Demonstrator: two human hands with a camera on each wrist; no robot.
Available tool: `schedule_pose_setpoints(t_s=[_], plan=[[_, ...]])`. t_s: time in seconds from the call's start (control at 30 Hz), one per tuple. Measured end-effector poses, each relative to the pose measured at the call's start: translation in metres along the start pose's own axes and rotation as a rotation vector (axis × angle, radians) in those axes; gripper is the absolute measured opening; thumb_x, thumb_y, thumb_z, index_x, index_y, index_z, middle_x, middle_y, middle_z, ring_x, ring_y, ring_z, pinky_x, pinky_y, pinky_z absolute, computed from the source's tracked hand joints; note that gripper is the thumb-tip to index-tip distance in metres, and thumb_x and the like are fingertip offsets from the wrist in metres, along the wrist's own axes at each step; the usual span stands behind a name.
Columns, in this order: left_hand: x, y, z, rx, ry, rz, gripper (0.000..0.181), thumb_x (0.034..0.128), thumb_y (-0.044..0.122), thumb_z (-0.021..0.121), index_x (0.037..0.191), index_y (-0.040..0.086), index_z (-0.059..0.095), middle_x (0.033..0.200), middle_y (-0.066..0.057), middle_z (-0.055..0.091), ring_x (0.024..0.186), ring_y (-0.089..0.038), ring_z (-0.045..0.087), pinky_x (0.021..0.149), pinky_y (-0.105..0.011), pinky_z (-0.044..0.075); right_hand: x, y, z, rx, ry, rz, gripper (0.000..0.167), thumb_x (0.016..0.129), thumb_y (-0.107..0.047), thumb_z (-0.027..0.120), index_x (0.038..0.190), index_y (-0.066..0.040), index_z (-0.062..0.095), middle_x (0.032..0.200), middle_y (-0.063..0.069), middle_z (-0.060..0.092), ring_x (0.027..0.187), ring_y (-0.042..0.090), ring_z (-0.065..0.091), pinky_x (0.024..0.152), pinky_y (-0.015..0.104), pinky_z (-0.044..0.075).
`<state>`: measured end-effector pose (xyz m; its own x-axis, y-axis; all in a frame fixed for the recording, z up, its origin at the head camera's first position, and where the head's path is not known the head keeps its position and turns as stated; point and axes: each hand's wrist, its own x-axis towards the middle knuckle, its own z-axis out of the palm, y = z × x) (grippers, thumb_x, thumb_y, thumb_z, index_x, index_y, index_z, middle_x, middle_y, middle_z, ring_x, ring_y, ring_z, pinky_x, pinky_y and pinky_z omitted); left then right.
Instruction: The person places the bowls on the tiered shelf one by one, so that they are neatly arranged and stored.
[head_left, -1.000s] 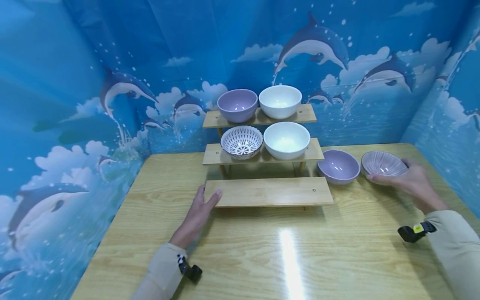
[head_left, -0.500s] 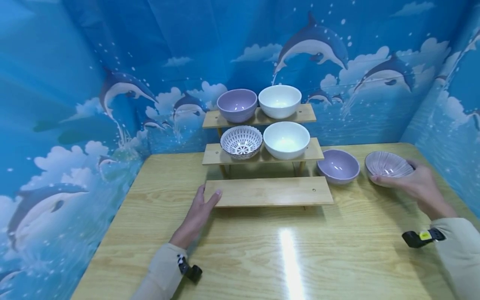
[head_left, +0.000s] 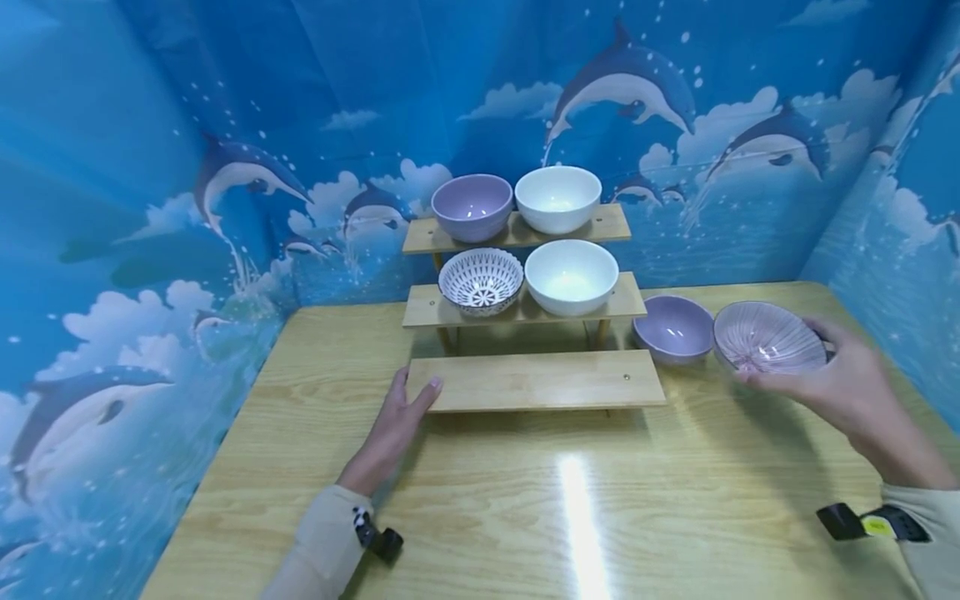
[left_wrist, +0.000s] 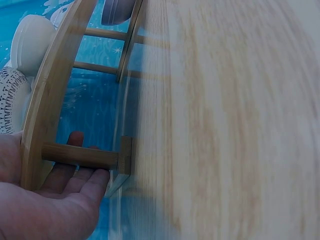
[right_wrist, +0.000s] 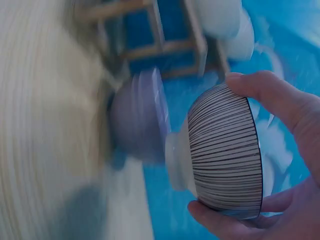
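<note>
My right hand [head_left: 847, 387] holds a striped bowl [head_left: 768, 337] by its rim at the right of the head view. In the right wrist view the striped bowl [right_wrist: 227, 150] shows dark lines outside and a pale foot, and it is off the table. At the left end of the lowest step, my left hand [head_left: 390, 429] grips the three-step wooden stand [head_left: 536, 383], thumb on top. Its fingers [left_wrist: 92, 185] lie under the board by a round leg in the left wrist view. A plain purple bowl [head_left: 673, 331] sits on the table, just left of the striped one.
On the top step stand a purple bowl [head_left: 472, 208] and a white bowl [head_left: 558, 200]. The middle step bears a patterned bowl [head_left: 481, 283] and another white bowl [head_left: 572, 277]. A dolphin-print cloth [head_left: 360, 100] hangs behind the wooden table [head_left: 487, 500].
My right hand has raised the striped bowl from the table and brought it nearer to me, so it looks larger. My left hand has kept its place on the stand.
</note>
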<state>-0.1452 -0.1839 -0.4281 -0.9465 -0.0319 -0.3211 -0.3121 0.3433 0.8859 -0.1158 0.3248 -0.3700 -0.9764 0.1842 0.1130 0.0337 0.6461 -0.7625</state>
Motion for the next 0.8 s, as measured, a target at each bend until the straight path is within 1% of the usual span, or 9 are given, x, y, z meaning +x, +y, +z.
schedule_pose_setpoints(t_s=[0.07, 0.1, 0.23, 0.3, 0.37, 0.47, 0.57, 0.67, 0.8], plan=[[0.0, 0.0, 0.0, 0.001, 0.002, -0.003, 0.107, 0.0912, 0.071, 0.056, 0.164, 0.016, -0.001, 0.17, -0.012, -0.004, 0.154, -0.037, -0.002, 0.122, -0.061, 0.004, -0.007, -0.011, 0.003, 0.013, -0.019, -0.016, 0.107, 0.072, -0.02, 0.093, 0.153, 0.01, 0.03, 0.131, 0.038, 0.048, 0.09, 0.0, 0.047, 0.062, 0.005, 0.044], [-0.001, 0.0, 0.0, 0.004, 0.003, -0.004, 0.107, 0.0912, 0.071, 0.056, 0.164, 0.016, -0.001, 0.17, -0.013, -0.004, 0.154, -0.037, -0.002, 0.122, -0.062, 0.004, -0.011, -0.016, 0.004, 0.028, -0.033, -0.021, 0.108, 0.072, -0.018, 0.094, 0.154, 0.009, 0.029, 0.132, 0.039, 0.047, 0.092, 0.004, 0.05, 0.062, 0.006, 0.046], [0.0, 0.001, 0.0, 0.002, 0.003, -0.007, 0.107, 0.0914, 0.071, 0.056, 0.164, 0.016, 0.0, 0.17, -0.013, -0.003, 0.154, -0.037, -0.001, 0.122, -0.061, 0.004, -0.024, -0.038, 0.012, 0.038, -0.106, -0.034, 0.115, 0.072, -0.018, 0.094, 0.158, 0.005, 0.02, 0.138, 0.043, 0.041, 0.107, 0.035, 0.053, 0.063, 0.009, 0.048], [0.0, 0.001, 0.0, -0.001, 0.003, -0.012, 0.107, 0.0913, 0.071, 0.056, 0.164, 0.017, 0.0, 0.17, -0.012, -0.003, 0.154, -0.037, -0.001, 0.122, -0.061, 0.005, -0.029, -0.05, 0.016, 0.014, -0.137, -0.045, 0.119, 0.071, -0.021, 0.094, 0.159, 0.004, 0.019, 0.141, 0.043, 0.038, 0.115, 0.051, 0.048, 0.063, 0.011, 0.048], [0.0, 0.001, 0.0, -0.001, 0.001, -0.013, 0.107, 0.0915, 0.071, 0.056, 0.164, 0.016, -0.001, 0.17, -0.013, -0.004, 0.154, -0.037, -0.001, 0.122, -0.061, 0.005, -0.033, -0.06, 0.021, -0.016, -0.165, -0.062, 0.122, 0.069, -0.026, 0.096, 0.159, 0.004, 0.019, 0.143, 0.042, 0.038, 0.119, 0.055, 0.045, 0.065, 0.019, 0.051], [-0.001, 0.001, -0.001, -0.005, -0.001, -0.012, 0.107, 0.0915, 0.07, 0.056, 0.164, 0.016, -0.001, 0.17, -0.012, -0.004, 0.154, -0.037, -0.001, 0.122, -0.061, 0.004, -0.039, -0.076, 0.031, -0.03, -0.194, -0.102, 0.126, 0.066, -0.031, 0.097, 0.159, 0.002, 0.02, 0.146, 0.039, 0.037, 0.123, 0.057, 0.045, 0.076, 0.041, 0.058], [-0.002, 0.001, -0.001, -0.009, -0.003, -0.006, 0.107, 0.0913, 0.07, 0.056, 0.164, 0.016, -0.001, 0.17, -0.012, -0.004, 0.154, -0.036, -0.001, 0.122, -0.061, 0.004, -0.044, -0.09, 0.043, 0.017, -0.233, -0.156, 0.125, 0.064, -0.031, 0.098, 0.159, 0.001, 0.023, 0.147, 0.036, 0.038, 0.126, 0.056, 0.044, 0.088, 0.063, 0.052], [-0.003, 0.001, -0.001, -0.007, -0.008, 0.008, 0.107, 0.0918, 0.07, 0.056, 0.164, 0.015, -0.001, 0.17, -0.013, -0.004, 0.154, -0.037, -0.002, 0.122, -0.061, 0.003, -0.048, -0.104, 0.058, 0.06, -0.274, -0.209, 0.123, 0.063, -0.033, 0.099, 0.158, 0.0, 0.027, 0.148, 0.032, 0.039, 0.129, 0.051, 0.045, 0.095, 0.066, 0.049], [-0.004, 0.002, 0.0, -0.005, -0.012, 0.021, 0.106, 0.0925, 0.069, 0.056, 0.164, 0.015, -0.001, 0.17, -0.014, -0.004, 0.154, -0.038, -0.002, 0.122, -0.062, 0.003, -0.051, -0.12, 0.08, 0.063, -0.303, -0.279, 0.124, 0.058, -0.039, 0.1, 0.156, -0.002, 0.033, 0.152, 0.029, 0.038, 0.131, 0.049, 0.045, 0.098, 0.071, 0.044]])
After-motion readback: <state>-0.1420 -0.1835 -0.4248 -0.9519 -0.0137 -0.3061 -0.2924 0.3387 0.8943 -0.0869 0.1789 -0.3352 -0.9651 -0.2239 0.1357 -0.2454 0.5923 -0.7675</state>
